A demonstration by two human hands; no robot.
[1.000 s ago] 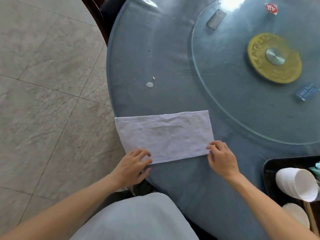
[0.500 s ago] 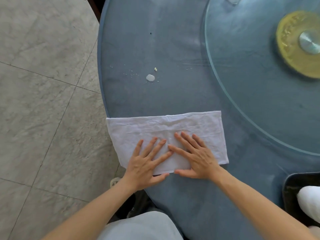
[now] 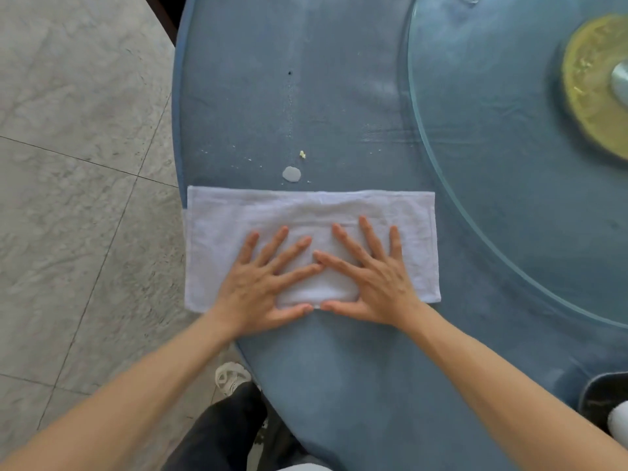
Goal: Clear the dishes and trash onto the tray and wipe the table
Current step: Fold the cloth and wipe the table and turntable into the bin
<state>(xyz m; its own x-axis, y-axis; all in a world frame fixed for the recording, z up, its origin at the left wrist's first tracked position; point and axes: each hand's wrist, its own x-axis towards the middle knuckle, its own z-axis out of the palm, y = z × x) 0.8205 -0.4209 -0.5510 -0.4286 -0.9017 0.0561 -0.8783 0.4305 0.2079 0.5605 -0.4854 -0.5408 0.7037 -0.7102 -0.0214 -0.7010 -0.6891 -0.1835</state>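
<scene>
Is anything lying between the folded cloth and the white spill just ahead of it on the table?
Nothing visible. Both hands, left hand and right hand, press flat on the white cloth. The white spill sits just beyond its far edge, with only bare blue tablecloth and scattered crumbs around it.

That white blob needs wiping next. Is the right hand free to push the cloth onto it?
Probably yes. The right hand lies flat on the cloth, and the blob sits just past its far edge with nothing between.
</scene>
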